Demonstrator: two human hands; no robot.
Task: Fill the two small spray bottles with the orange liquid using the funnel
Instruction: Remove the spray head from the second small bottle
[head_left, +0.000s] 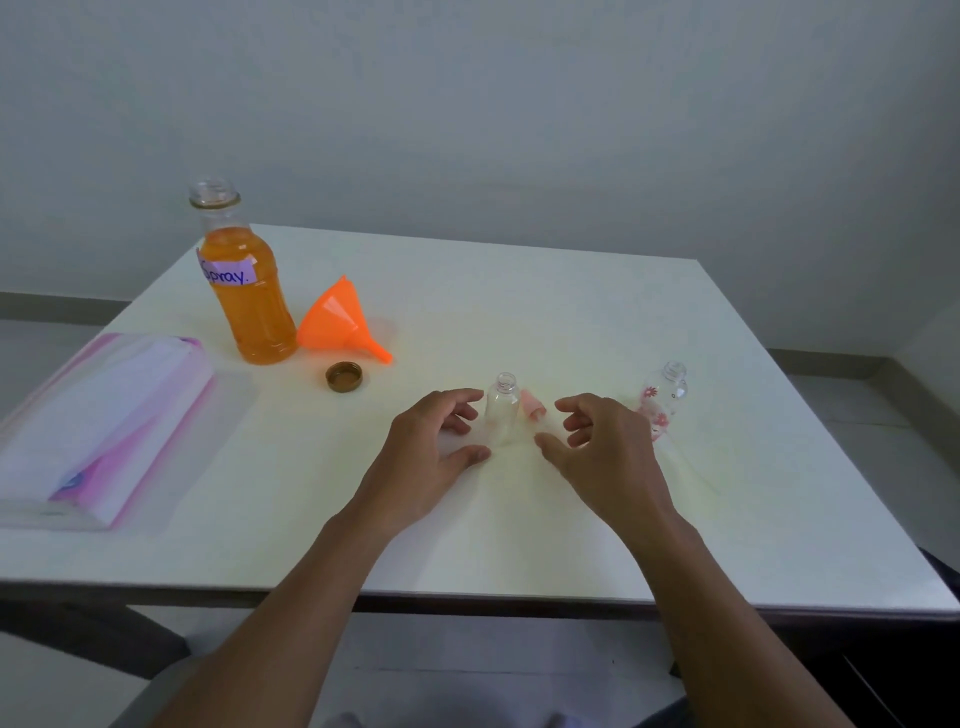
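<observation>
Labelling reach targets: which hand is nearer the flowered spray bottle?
Right. The right hand sits just beside the flowered spray bottle, partly in front of it. The left hand is farther away, beyond the plain spray bottle.

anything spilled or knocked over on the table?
No spill visible. The funnel lies on its side beside the uncapped orange bottle, whose cap sits loose in front. Both small bottles stand upright, open and empty.

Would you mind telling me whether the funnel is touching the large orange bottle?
Cannot tell. In the head view the funnel lies on its side with its rim right at the orange bottle, but no gap or contact shows plainly.
</observation>
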